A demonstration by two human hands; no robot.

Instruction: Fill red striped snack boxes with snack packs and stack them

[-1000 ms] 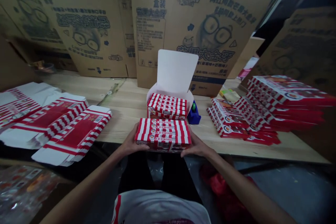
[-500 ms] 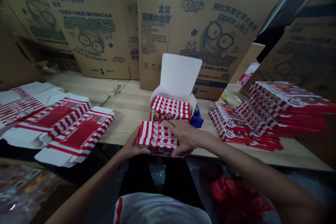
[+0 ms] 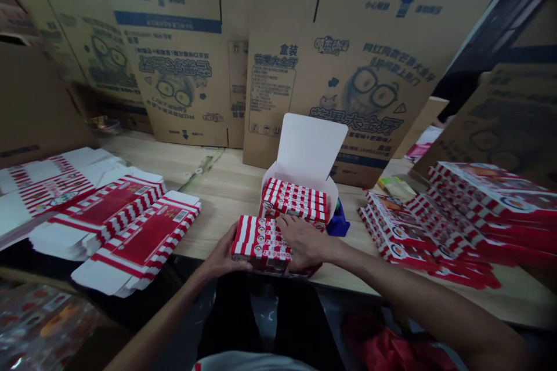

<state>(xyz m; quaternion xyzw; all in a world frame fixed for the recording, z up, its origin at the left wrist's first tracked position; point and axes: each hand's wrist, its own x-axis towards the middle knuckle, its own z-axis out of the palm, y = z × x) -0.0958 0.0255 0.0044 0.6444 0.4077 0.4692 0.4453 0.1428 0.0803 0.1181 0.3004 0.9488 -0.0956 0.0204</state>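
A row of red-and-white striped small boxes lies at the table's front edge. My left hand grips its left end, thumb low along the front. My right hand is closed over the right end, fingers on top and thumb down the front, hiding that end. Right behind stands a display carton with its white lid raised. Another row of striped small boxes sits inside the carton. The lower front of the carton is hidden by my right hand and the nearer row.
Flat striped cartons are stacked on the left. Filled striped boxes pile up on the right. A blue holder stands beside the display carton. Large cardboard boxes wall off the back. Clear plastic packs lie lower left.
The camera view has tilted up and shifted slightly left, so everything sits lower and further right. Both hands keep their hold on the row of small boxes, with little visible movement.
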